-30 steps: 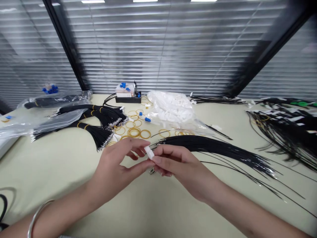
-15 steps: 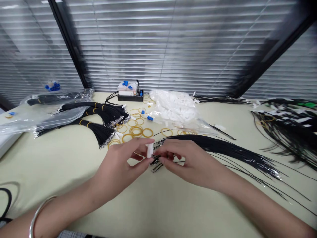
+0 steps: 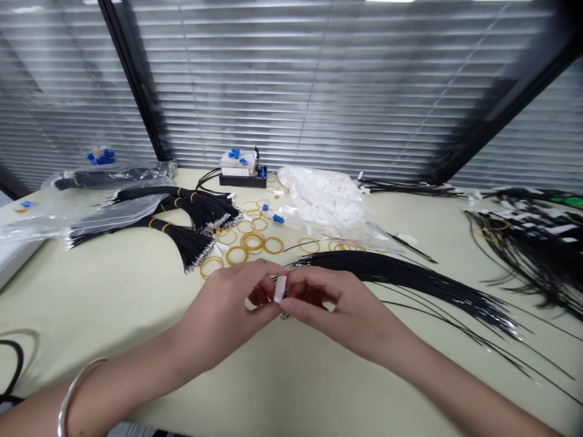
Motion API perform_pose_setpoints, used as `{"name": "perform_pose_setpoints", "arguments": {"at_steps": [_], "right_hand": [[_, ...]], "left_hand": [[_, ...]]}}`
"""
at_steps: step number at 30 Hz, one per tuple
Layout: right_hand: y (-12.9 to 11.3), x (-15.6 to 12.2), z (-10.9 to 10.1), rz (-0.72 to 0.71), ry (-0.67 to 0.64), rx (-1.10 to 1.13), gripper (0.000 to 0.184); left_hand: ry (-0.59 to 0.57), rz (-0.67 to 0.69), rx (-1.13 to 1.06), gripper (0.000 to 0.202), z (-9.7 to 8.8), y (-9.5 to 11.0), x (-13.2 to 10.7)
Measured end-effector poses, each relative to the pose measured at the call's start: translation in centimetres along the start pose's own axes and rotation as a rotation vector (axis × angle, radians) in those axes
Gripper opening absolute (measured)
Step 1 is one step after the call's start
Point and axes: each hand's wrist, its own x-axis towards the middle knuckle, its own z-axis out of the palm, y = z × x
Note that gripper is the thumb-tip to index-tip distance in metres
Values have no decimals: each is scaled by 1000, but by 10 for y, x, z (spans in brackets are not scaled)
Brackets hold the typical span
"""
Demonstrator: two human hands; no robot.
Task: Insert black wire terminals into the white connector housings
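Note:
Between the thumb and fingertips of my left hand (image 3: 232, 309) is a small white connector housing (image 3: 280, 289), held upright just above the table. My right hand (image 3: 334, 303) is closed in a pinch on the housing's right side, its thumb tip touching or almost touching it. The fingers cover most of what they grip, a black wire end by the look of it. Behind and under this hand lies a long bundle of black wires (image 3: 387, 267) with metal terminals at the ends. Several loose wires (image 3: 437, 315) trail rightward from below the hand.
Yellow rubber bands (image 3: 252, 243) and blue clips (image 3: 278, 218) lie beyond my hands. Farther back are a clear bag of white connectors (image 3: 323, 197) and a black tray (image 3: 242, 181). Banded black wire bundles (image 3: 182, 240) rest at left; more wires with white connectors (image 3: 546, 237) lie at right.
My right fingertips have come leftward against the white connector housing, closing the small gap. The terminal ends seen between the hands are now mostly covered. The camera view has shifted slightly.

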Motion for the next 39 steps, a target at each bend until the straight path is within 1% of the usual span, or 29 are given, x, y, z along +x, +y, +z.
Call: {"name": "perform_pose_setpoints", "arguments": {"at_steps": [3,5,7,10,13,15,17,19,22,24,26,27,28,30,33,36,39], "right_hand": [[2,0,4,3,46,3,25],[4,0,4,6,55,67,24],[5,1,4,20,10,209,24],[6,1,0,60,-96,421,26],[6,2,-4,117,-171,483,26],[7,2,-6,168,-195,506,26],[7,3,-8,209,-198,526,25],[7,4,-9,232,-185,540,26],[8,6,-12,257,-154,575,31],[9,6,-14,253,-103,597,32],[10,6,-16,240,-43,593,32],[10,6,-16,233,-27,579,32],[9,6,-17,229,-29,558,32],[8,7,-17,212,-80,503,31],[7,7,-16,179,-170,462,29],[8,6,-15,162,-200,492,26],[10,6,-13,164,-224,545,23]], "left_hand": [[11,40,49,26,2,-1,-2],[22,49,69,29,3,-2,-2],[31,50,59,36,3,-2,-3],[26,48,-7,41,2,0,-2],[-27,40,-51,44,-1,2,-1],[-81,36,-50,41,-3,2,0],[-110,38,-43,33,-4,2,1],[-90,36,-32,28,-4,2,2],[-27,21,-5,29,-3,1,2],[-3,31,-2,21,-3,0,1],[-24,49,-7,11,-3,0,2],[-46,56,-10,9,-3,0,2],[-64,59,-11,8,-3,0,2],[-87,52,-3,2,-4,0,2],[-119,45,22,17,-5,0,2],[-140,111,42,33,-3,-2,2],[-143,172,86,37,-2,-5,1]]}}
